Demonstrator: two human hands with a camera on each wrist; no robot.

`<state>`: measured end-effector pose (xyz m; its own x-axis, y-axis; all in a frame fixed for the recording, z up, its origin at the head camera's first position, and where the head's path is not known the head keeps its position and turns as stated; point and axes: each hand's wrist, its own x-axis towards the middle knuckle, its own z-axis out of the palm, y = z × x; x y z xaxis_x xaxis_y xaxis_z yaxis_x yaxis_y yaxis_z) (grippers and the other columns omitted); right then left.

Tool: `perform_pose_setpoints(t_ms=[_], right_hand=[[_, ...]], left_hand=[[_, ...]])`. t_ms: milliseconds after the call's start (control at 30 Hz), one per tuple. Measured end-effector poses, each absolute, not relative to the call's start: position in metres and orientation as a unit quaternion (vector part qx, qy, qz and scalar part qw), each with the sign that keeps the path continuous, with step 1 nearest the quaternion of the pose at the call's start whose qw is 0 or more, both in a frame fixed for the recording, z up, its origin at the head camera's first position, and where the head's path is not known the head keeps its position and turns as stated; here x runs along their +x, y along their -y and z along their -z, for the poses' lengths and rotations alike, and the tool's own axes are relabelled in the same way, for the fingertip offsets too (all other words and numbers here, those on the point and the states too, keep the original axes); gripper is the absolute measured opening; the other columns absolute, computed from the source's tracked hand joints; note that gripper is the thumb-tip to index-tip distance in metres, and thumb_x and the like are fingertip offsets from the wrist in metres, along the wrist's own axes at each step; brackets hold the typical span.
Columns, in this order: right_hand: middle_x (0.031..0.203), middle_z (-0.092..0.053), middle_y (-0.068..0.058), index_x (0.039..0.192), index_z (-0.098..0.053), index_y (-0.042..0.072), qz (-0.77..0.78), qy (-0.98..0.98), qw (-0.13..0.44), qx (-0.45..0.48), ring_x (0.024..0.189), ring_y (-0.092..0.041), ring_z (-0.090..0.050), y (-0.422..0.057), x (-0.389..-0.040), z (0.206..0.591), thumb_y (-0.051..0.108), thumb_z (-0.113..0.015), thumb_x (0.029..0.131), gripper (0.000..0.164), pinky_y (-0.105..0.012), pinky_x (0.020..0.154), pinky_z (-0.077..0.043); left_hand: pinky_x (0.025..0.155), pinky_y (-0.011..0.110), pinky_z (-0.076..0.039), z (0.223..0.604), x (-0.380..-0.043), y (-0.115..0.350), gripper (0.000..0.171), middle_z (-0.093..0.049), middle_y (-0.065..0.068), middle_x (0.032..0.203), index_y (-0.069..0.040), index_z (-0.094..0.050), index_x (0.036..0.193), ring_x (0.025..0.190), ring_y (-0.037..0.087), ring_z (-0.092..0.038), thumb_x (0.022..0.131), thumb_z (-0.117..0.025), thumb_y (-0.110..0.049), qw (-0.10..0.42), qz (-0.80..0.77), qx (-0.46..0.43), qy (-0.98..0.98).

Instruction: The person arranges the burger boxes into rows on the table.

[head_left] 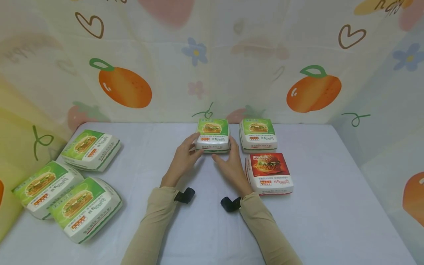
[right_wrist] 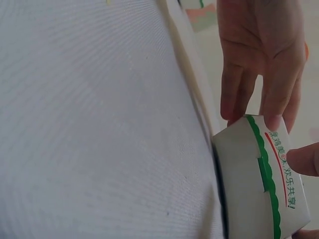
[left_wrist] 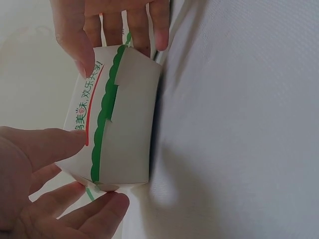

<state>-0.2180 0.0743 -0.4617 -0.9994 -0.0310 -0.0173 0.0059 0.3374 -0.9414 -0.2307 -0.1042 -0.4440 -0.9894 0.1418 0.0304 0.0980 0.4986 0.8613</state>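
Note:
A green-and-white burger box (head_left: 213, 138) sits at the back middle of the table, held between both hands. My left hand (head_left: 186, 154) grips its left side, fingers along the side and thumb by the front face. On the opposite side my right hand (head_left: 230, 163) holds it the same way. The left wrist view shows the box's front (left_wrist: 124, 119) low over the cloth, with a thumb (left_wrist: 55, 144) against the lettered face. In the right wrist view, the box (right_wrist: 249, 184) is partly cut off by the frame's lower edge.
Just right of the held box is another green burger box (head_left: 258, 136), with a red burger box (head_left: 269, 173) in front of it. Three green boxes lie at the left: one at the back (head_left: 91, 150), one at the edge (head_left: 48, 189), one nearer (head_left: 85, 209). A printed curtain (head_left: 218, 73) hangs behind the table.

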Motion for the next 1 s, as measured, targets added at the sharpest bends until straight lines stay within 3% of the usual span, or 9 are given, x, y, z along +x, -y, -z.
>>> perform_pose_setpoints(t_ms=[600, 1000], right_hand=[[0.167, -0.009, -0.013, 0.158, -0.016, 0.009, 0.548, -0.837, -0.019, -0.007, 0.155, -0.027, -0.01, -0.075, -0.212, 0.453, 0.021, -0.069, 0.09, 0.087, -0.05, 0.126, -0.015], [0.16, -0.026, -0.015, 0.15, -0.032, 0.007, 0.55, -0.83, -0.088, -0.031, 0.151, -0.028, -0.023, -0.071, -0.211, 0.441, 0.013, -0.07, 0.089, 0.072, -0.048, 0.125, -0.021]], left_hand=[[0.109, 0.046, -0.047, 0.436, -0.227, 0.108, 0.062, -0.033, 0.013, 0.16, -0.015, -0.037, 0.152, 0.139, 0.04, -0.045, 0.096, -0.064, -0.015, 0.013, -0.494, 0.047, -0.868], [0.11, 0.046, -0.046, 0.424, -0.224, 0.115, 0.06, -0.037, 0.012, 0.158, -0.017, -0.041, 0.15, 0.139, 0.037, -0.046, 0.096, -0.065, -0.018, 0.005, -0.479, 0.023, -0.878]])
